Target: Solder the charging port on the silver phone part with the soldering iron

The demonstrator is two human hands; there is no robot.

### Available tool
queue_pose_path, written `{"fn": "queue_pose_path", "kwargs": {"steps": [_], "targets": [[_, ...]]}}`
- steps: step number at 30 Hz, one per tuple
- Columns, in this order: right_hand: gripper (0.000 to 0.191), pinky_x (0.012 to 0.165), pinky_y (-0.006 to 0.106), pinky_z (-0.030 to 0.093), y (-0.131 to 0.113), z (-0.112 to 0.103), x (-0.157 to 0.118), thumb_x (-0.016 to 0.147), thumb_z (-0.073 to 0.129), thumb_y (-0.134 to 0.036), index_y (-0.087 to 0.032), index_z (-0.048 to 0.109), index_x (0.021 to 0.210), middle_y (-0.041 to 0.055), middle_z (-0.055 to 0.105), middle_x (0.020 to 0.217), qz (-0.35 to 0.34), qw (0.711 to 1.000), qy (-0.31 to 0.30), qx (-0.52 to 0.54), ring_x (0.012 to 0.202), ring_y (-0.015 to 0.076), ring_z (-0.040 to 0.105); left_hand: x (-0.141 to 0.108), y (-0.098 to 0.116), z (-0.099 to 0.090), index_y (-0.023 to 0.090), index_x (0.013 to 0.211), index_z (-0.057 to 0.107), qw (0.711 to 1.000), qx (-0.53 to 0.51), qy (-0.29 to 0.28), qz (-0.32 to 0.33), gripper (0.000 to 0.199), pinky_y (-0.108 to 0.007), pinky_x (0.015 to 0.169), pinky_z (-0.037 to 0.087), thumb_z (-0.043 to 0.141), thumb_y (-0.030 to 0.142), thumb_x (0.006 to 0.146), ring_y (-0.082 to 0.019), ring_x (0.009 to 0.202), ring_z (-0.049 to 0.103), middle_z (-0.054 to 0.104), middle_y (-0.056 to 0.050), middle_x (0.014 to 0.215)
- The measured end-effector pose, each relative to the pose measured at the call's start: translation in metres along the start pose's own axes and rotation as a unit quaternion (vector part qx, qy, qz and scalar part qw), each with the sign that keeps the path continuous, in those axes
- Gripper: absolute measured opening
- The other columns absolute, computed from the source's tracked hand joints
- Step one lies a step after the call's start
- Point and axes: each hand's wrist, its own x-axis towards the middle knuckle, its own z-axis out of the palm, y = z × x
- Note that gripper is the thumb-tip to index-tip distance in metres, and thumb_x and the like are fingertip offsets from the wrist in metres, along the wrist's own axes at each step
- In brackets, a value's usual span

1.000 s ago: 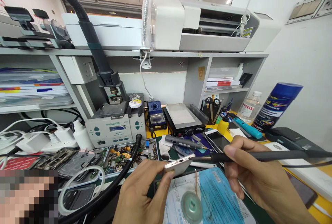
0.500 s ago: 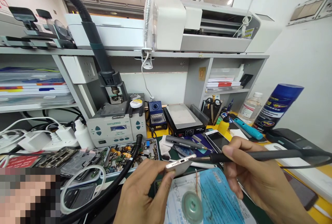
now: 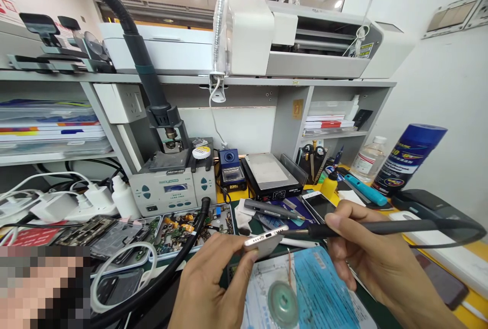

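My left hand (image 3: 217,278) pinches a white smartphone (image 3: 267,240) between thumb and fingers, its bottom edge with the charging port and speaker holes turned up towards me. In my right hand (image 3: 366,252) is a black soldering iron (image 3: 318,231), gripped like a pen with its cable trailing off to the right. The iron's thin tip lies at the right end of the phone's bottom edge; whether it touches cannot be made out. Below the phone is a blue and white plastic packet (image 3: 320,283) with a round green suction cup (image 3: 282,303) on it.
A soldering station (image 3: 173,189) and a tray of circuit parts (image 3: 179,235) stand at left. Behind are a tip cleaner (image 3: 232,171) and a heating plate (image 3: 272,176). A black hose (image 3: 163,278) crosses the left front. Another phone (image 3: 318,204) and a spray can (image 3: 407,158) are right.
The view has shifted very slightly. Both hands, the phone and the soldering iron stay almost where they were.
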Motion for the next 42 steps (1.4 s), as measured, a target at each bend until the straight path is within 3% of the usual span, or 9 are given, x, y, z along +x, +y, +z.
{"fn": "queue_pose_path", "kwargs": {"steps": [7,12,15,21,26,31,34,38,42], "targets": [[0.027,0.028,0.012,0.047,-0.003,-0.005,0.001,0.075,0.09,-0.041,-0.022,0.07,0.072,-0.0028,0.069,0.054,-0.051,0.998,-0.003,0.043,0.036,0.0108,0.062,-0.001,-0.002,0.001,0.026,0.102,0.071,1.0,0.005,0.002,0.0,0.01,-0.025,0.074,0.052,0.063,0.021,0.098,-0.016,0.083,0.068,0.073,0.0,0.092],[0.025,0.044,0.025,0.059,0.01,-0.007,0.004,0.094,0.072,-0.046,-0.027,0.08,0.109,0.0093,0.084,0.094,-0.204,0.969,-0.047,-0.128,0.056,0.0173,0.072,0.0,-0.001,-0.001,0.024,0.101,0.072,1.0,0.013,-0.017,0.006,0.011,-0.026,0.072,0.053,0.061,0.022,0.099,-0.019,0.083,0.069,0.073,-0.003,0.093],[0.026,0.054,0.026,0.06,0.017,-0.006,0.007,0.09,0.079,-0.039,-0.028,0.079,0.113,0.0085,0.082,0.107,-0.17,0.959,-0.101,-0.205,0.056,0.0127,0.067,0.001,0.0,-0.003,0.022,0.1,0.073,0.999,0.015,-0.035,0.021,0.013,-0.028,0.072,0.054,0.06,0.021,0.099,-0.02,0.082,0.069,0.074,-0.006,0.092],[0.024,0.054,0.025,0.059,0.023,-0.002,0.015,0.088,0.08,-0.037,-0.022,0.079,0.107,0.0039,0.078,0.081,-0.119,0.968,-0.173,-0.139,0.071,0.0184,0.071,0.005,0.007,-0.009,0.022,0.102,0.075,0.997,0.027,-0.066,0.014,0.016,-0.027,0.071,0.053,0.059,0.024,0.1,-0.019,0.079,0.067,0.073,-0.004,0.089],[0.031,0.056,0.027,0.059,0.026,0.0,0.014,0.087,0.082,-0.035,-0.019,0.076,0.112,0.006,0.08,0.092,-0.127,0.965,-0.193,-0.121,0.07,0.0169,0.07,0.006,0.015,-0.011,0.019,0.095,0.074,0.996,0.039,-0.073,-0.015,0.02,-0.028,0.071,0.052,0.057,0.027,0.101,-0.018,0.077,0.066,0.073,-0.003,0.084],[0.026,0.052,0.024,0.054,0.025,0.0,0.013,0.087,0.082,-0.035,-0.021,0.075,0.107,0.001,0.077,0.086,-0.136,0.967,-0.177,-0.12,0.057,0.0111,0.061,0.016,0.021,-0.039,0.02,0.126,0.07,0.989,0.06,-0.136,-0.005,0.031,-0.029,0.078,0.06,0.062,0.022,0.096,-0.019,0.086,0.074,0.079,-0.006,0.103],[0.026,0.051,0.023,0.051,0.023,0.001,0.012,0.086,0.083,-0.035,-0.02,0.075,0.106,0.0017,0.078,0.088,-0.14,0.967,-0.172,-0.123,0.053,0.0095,0.059,0.042,0.019,-0.054,0.017,0.13,0.066,0.972,0.165,-0.166,0.028,0.032,-0.027,0.075,0.063,0.046,0.018,0.104,-0.019,0.093,0.077,0.079,-0.009,0.11],[0.027,0.051,0.022,0.049,0.023,0.0,0.011,0.087,0.082,-0.036,-0.02,0.073,0.106,0.0031,0.08,0.091,-0.146,0.966,-0.171,-0.125,0.053,0.0079,0.057,0.083,0.002,-0.034,0.013,0.114,0.069,0.941,0.303,-0.14,0.051,0.022,-0.044,0.092,0.059,0.052,0.024,0.105,-0.024,0.103,0.071,0.074,-0.012,0.113],[0.031,0.045,0.023,0.045,0.027,-0.001,0.013,0.084,0.083,-0.041,-0.02,0.074,0.104,0.0039,0.08,0.088,-0.158,0.964,-0.171,-0.129,0.048,0.0082,0.054,0.11,-0.027,0.009,0.017,0.124,0.066,0.877,0.409,-0.231,0.099,0.03,-0.048,0.094,0.058,0.066,0.033,0.099,-0.025,0.111,0.068,0.067,-0.01,0.128]]}}
